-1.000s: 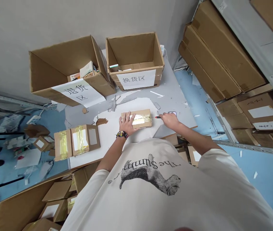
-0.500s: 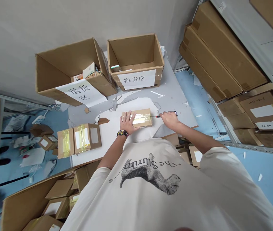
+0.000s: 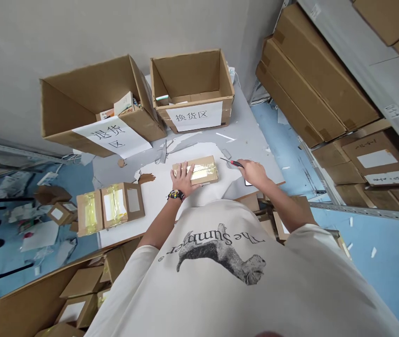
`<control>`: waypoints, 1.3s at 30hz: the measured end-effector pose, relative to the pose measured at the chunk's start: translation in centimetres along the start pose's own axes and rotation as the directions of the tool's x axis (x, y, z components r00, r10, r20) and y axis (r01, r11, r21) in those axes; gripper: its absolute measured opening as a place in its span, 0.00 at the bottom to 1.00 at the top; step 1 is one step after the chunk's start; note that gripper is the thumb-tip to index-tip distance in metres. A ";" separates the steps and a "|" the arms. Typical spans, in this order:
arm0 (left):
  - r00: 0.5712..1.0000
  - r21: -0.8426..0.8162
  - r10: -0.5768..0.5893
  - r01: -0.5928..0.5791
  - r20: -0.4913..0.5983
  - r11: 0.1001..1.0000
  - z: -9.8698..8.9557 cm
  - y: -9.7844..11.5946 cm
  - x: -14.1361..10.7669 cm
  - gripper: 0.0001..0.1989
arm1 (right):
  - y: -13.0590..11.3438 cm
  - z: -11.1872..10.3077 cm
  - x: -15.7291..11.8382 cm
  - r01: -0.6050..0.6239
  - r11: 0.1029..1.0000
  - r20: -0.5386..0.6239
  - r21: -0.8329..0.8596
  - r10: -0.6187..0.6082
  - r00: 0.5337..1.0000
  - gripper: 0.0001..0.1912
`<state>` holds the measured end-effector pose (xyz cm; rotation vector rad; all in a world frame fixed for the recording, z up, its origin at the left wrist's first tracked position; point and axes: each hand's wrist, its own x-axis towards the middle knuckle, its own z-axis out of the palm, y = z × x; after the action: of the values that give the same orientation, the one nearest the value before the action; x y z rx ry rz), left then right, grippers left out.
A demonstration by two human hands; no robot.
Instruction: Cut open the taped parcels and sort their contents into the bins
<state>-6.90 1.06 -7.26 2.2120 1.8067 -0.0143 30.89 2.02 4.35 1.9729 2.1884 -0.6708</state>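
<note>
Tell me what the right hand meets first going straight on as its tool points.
Probably the taped box, at its far right corner, reached first by the tool in the right hand. Height is unclear, so it might pass over or just beyond.

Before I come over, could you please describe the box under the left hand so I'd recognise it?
Find the table with two big open boxes at its back. On the white area before them lies a small taped box. Unlike the taped boxes farther left, it has the left hand on top.
</note>
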 end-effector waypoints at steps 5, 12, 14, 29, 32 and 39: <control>0.995 -0.054 0.099 -0.098 0.018 0.994 -0.7 1.7 -0.2 0.43 | -3.1 3.5 5.0 0.003 0.950 0.000 0.313 -0.003 1.000 0.27; 0.992 -0.111 0.108 -0.101 0.063 0.989 -0.7 4.3 -0.1 0.39 | -7.9 6.3 11.3 -0.036 0.913 0.034 0.405 0.024 0.999 0.43; 0.994 -0.109 0.088 -0.080 0.072 0.991 -0.7 4.8 0.0 0.40 | -8.6 6.7 11.9 -0.049 0.921 0.045 0.387 0.034 0.998 0.39; 0.977 -0.210 -0.118 0.154 0.175 0.965 -1.4 6.8 3.4 0.38 | -8.1 9.2 13.1 -0.083 0.733 0.047 0.676 0.069 0.996 0.22; 0.978 -0.235 -0.081 0.126 0.195 0.964 -1.4 6.6 3.4 0.35 | -7.9 8.9 12.7 -0.106 0.660 0.089 0.744 0.060 0.994 0.20; 0.985 -0.272 -0.065 0.107 0.158 0.956 -0.9 5.6 2.8 0.35 | -3.1 7.9 9.1 -0.149 0.473 0.188 0.868 -0.036 0.981 0.19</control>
<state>-1.09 2.94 -5.77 1.8855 1.7064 0.0556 24.96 7.01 -5.39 2.1534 1.7372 -2.2478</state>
